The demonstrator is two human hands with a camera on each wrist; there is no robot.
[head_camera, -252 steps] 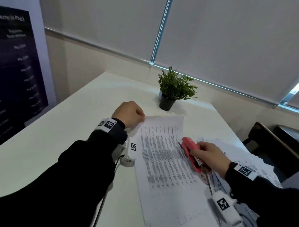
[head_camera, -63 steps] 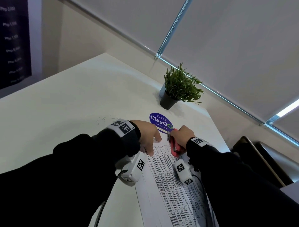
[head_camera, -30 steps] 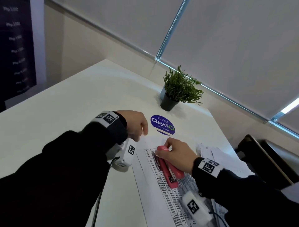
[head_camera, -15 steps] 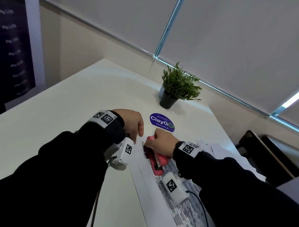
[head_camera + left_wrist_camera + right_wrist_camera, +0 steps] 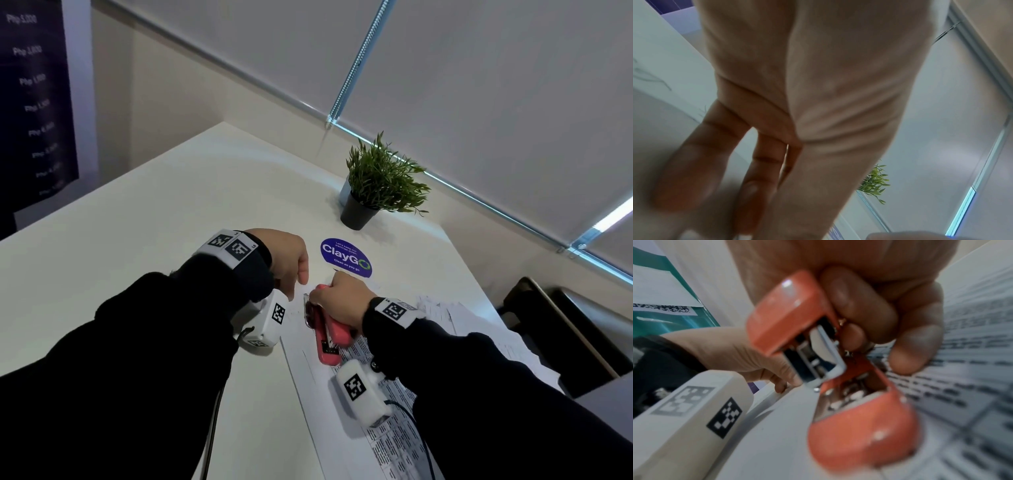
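Just below the blue sticker [image 5: 346,257] the right hand [image 5: 342,296] grips the red stapler [image 5: 329,337] on the corner of the printed sheets [image 5: 308,370] — seemingly not squeezed yet; the left hand [image 5: 286,255] only pins them with straight fingers.

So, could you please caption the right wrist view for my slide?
Right hand grips a red stapler over printed sheets, left hand alongside.

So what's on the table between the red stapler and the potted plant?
A blue oval ClayGo sticker lies flat between the stapler and the plant, as the head view shows.
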